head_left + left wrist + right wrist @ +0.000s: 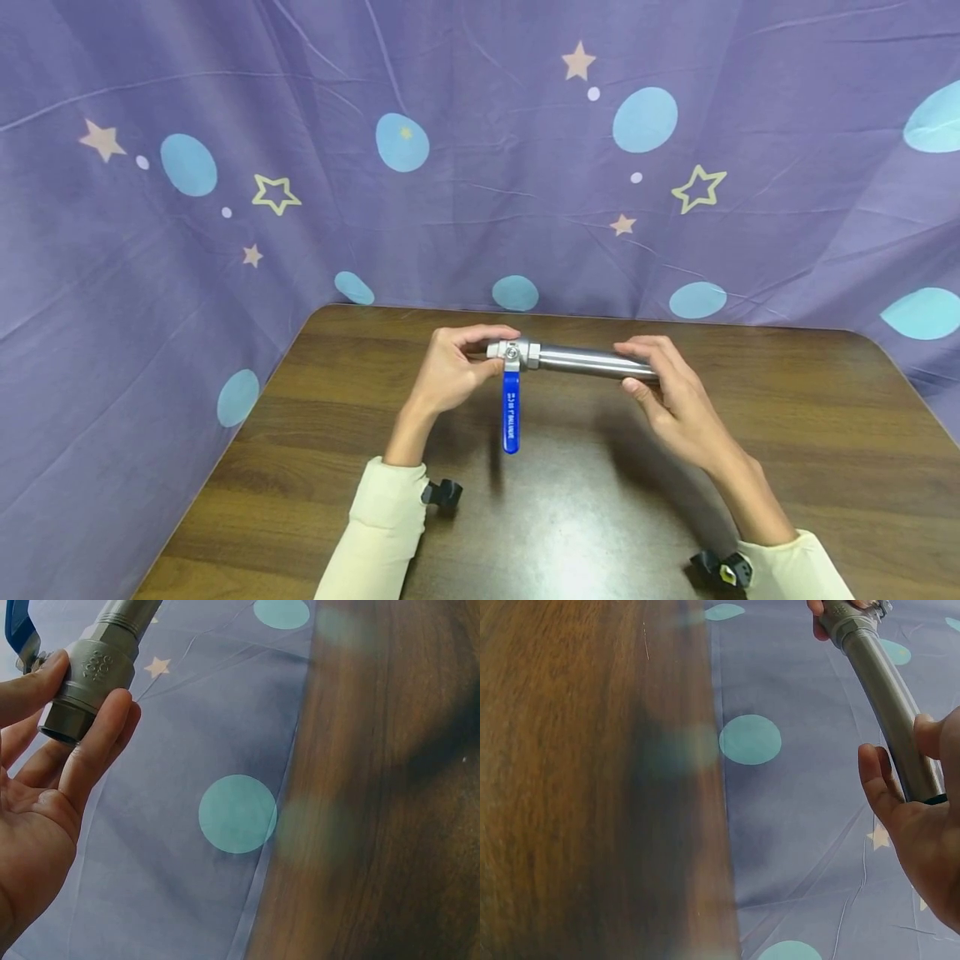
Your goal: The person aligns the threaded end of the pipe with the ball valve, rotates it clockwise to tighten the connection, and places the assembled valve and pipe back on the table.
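A ball valve (523, 353) with a long blue lever handle (511, 412) is joined to a smooth steel pipe (585, 361). My left hand (453, 371) pinches the valve's body near its free end, thumb on one side and fingers on the other. At the pipe's far end, my right hand (678, 408) grips the tube between thumb and fingers. Held above the table, the two parts lie in one line, and the lever points toward me. In the left wrist view the valve body (96, 671) shows raised lettering and an open hex end.
Below the hands is a brown wooden table (337, 433) with shadows and a bright glare spot. A purple curtain (480, 217) with stars and blue dots hangs along its back and left. Each wrist carries a small black camera mount (444, 493).
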`<state>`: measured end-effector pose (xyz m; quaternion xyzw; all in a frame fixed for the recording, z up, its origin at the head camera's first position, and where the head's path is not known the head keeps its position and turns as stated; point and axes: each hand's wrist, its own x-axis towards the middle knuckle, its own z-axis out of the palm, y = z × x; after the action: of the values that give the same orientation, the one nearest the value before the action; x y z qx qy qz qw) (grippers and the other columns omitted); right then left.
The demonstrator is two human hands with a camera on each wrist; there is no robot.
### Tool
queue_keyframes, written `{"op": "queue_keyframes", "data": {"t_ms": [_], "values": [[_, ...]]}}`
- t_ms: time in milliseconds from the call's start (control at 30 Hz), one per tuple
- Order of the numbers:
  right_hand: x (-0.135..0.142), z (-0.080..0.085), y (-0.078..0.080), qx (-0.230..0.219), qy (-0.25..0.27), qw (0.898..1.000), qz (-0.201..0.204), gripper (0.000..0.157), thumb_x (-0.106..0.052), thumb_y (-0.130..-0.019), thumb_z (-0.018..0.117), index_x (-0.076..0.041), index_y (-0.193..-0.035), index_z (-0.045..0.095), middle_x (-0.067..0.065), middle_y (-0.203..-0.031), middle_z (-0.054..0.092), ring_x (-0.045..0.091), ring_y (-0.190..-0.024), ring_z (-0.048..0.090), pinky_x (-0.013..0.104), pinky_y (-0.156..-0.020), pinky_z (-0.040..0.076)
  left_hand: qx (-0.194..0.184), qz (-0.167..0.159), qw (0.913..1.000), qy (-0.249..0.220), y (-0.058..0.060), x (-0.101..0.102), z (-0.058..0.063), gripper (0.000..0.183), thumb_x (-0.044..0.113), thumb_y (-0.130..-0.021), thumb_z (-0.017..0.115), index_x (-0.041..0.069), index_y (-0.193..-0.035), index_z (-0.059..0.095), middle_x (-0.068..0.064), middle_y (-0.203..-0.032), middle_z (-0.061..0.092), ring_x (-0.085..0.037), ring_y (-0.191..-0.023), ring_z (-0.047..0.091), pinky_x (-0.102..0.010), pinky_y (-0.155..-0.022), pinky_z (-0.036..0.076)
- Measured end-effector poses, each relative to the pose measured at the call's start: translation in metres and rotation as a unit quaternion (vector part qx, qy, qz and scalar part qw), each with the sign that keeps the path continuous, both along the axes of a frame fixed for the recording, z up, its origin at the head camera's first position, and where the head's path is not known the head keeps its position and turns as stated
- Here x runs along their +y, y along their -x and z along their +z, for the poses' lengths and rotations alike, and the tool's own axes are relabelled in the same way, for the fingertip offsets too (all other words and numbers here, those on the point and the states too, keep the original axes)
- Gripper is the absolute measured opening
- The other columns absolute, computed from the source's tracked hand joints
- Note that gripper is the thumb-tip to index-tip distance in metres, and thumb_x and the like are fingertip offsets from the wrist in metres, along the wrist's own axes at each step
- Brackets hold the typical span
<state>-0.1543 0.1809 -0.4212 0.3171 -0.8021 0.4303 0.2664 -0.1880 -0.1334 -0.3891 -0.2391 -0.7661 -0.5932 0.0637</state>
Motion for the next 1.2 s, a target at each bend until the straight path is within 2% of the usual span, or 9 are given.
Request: {"op": "queue_keyframes", "data": {"t_ms": [233,500,667,900,1067,1200], "values": [[0.0001,0.0016,-0.0031,-0.037,-0.003,0.999,0.013,0.061,0.018,-0.085,0.076,0.002,-0.14,0.059,0.022,-0.142,0.055,0.001,-0.136,0.046,0.006,-0.113,0.039,0.003,-0.003,1.0,-0.002,-0.0006,0.0002,0.0013,0.036,-0.014,-0.084,0.076,-0.005,-0.118,0.078,-0.025,-0.113,0.08,-0.004,-0.082,0.074,-0.028,-0.074,0.067],[-0.0007,0.0007,-0.0039,-0.025,0.001,1.0,-0.002,0.054,0.023,-0.082,0.074,0.005,-0.131,0.059,0.023,-0.136,0.053,0.004,-0.128,0.047,0.004,-0.107,0.039,0.0,-0.005,1.0,0.004,-0.0011,-0.0011,0.0019,0.037,-0.013,-0.084,0.077,-0.003,-0.12,0.078,-0.023,-0.116,0.08,-0.006,-0.084,0.075,-0.03,-0.076,0.067],[-0.0007,-0.0002,-0.0016,0.006,0.003,1.0,-0.018,0.052,0.026,-0.078,0.074,0.006,-0.125,0.063,0.022,-0.127,0.058,0.003,-0.12,0.05,0.006,-0.101,0.04,-0.007,-0.011,0.9999,0.004,-0.0016,-0.0015,0.0021,0.038,-0.013,-0.084,0.077,-0.002,-0.121,0.078,-0.022,-0.119,0.08,-0.007,-0.084,0.075,-0.033,-0.076,0.068],[-0.001,-0.0011,0.0003,0.024,0.023,0.999,-0.019,0.052,0.023,-0.078,0.077,0.004,-0.125,0.068,0.019,-0.122,0.063,0.001,-0.104,0.055,0.007,-0.074,0.045,-0.012,-0.014,0.9998,0.001,-0.0015,-0.0018,0.0027,0.038,-0.013,-0.085,0.077,-0.003,-0.121,0.078,-0.022,-0.122,0.079,-0.008,-0.086,0.076,-0.033,-0.079,0.068],[-0.0009,-0.0013,0.0012,0.023,0.029,0.999,-0.019,0.052,0.022,-0.079,0.076,0.002,-0.127,0.07,0.017,-0.121,0.065,0.0,-0.089,0.053,0.011,-0.066,0.044,-0.016,-0.01,0.9998,0.0,-0.0014,-0.0019,0.0034,0.039,-0.014,-0.085,0.075,-0.003,-0.122,0.078,-0.022,-0.124,0.078,-0.009,-0.088,0.076,-0.032,-0.079,0.068],[-0.0004,-0.0008,0.002,0.025,0.023,0.999,-0.019,0.054,0.022,-0.079,0.076,0.003,-0.128,0.069,0.018,-0.12,0.066,0.001,-0.086,0.052,0.013,-0.065,0.042,-0.019,-0.007,0.9998,0.003,-0.0015,-0.0026,0.0039,0.039,-0.013,-0.085,0.076,-0.002,-0.122,0.078,-0.02,-0.125,0.078,-0.011,-0.089,0.076,-0.032,-0.08,0.067]]}}
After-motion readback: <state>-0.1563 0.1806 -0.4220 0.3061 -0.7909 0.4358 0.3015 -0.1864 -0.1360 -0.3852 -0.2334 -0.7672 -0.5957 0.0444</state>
